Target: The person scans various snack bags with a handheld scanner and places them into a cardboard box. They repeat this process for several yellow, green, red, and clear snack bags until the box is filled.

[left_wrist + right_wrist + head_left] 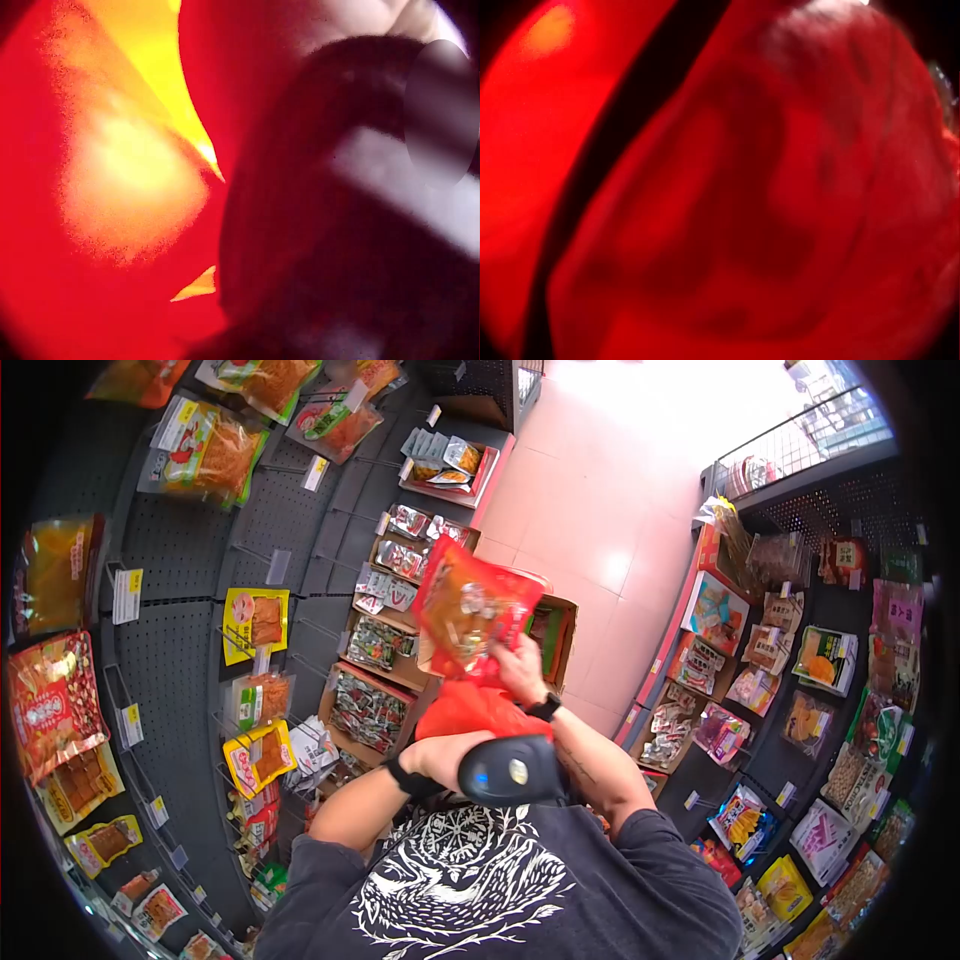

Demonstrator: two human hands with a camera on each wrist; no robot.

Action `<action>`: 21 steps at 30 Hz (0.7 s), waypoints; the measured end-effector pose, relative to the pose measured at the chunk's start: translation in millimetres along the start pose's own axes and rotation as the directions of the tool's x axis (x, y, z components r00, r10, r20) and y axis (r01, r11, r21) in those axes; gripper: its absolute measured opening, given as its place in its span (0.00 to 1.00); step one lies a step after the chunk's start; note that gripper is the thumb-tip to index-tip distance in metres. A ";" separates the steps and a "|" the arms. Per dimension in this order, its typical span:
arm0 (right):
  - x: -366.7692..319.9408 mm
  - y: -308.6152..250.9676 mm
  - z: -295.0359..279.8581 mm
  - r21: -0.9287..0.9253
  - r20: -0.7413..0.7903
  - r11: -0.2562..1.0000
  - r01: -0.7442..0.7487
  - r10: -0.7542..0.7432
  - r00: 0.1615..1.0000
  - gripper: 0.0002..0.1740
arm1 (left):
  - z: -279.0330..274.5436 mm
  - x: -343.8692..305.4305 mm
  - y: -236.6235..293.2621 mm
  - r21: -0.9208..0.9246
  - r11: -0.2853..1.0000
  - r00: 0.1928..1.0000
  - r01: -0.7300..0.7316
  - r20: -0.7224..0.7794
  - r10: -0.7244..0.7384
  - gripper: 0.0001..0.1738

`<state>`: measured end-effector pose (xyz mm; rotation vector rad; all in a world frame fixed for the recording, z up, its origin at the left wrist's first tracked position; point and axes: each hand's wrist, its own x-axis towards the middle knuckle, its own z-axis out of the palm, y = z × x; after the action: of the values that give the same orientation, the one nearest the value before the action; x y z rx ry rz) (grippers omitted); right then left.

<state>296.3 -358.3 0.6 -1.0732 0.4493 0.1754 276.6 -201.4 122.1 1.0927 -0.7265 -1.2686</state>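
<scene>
My right hand (pixel 520 672), with a black strap at the wrist, grips the lower right edge of a red food packet (pixel 478 610). The packet is tilted and has a see-through front with brown food behind it. Just below hangs a red plastic bag (pixel 475 712), which my left hand (pixel 447 758) holds near its lower edge. A dark rounded device (pixel 510 770) with a blue light overlaps the left hand and hides its fingers. Close up in the left wrist view, red plastic film (pixel 112 225) fills one side; blurred red plastic (pixel 780 187) fills the right wrist view.
Dark pegboard shelving (pixel 180 630) with hanging packets stands on the left. Open cartons of small sachets (pixel 368 705) line its lower shelf. On the right, another rack holds more packets (pixel 828 660). A pink tiled floor (pixel 580 480) runs between them.
</scene>
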 end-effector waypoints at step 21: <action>-31.4 -42.0 -138.8 0.843 -0.124 0.518 0.146 -0.077 0.989 0.20 | -92.0 -23.7 -85.3 -0.197 0.937 -0.146 -0.288 -0.958 -0.246 0.03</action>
<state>245.7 -497.6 -7.0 -0.1057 0.4486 -0.2065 323.3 -152.4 13.9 1.3299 0.7830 -0.0728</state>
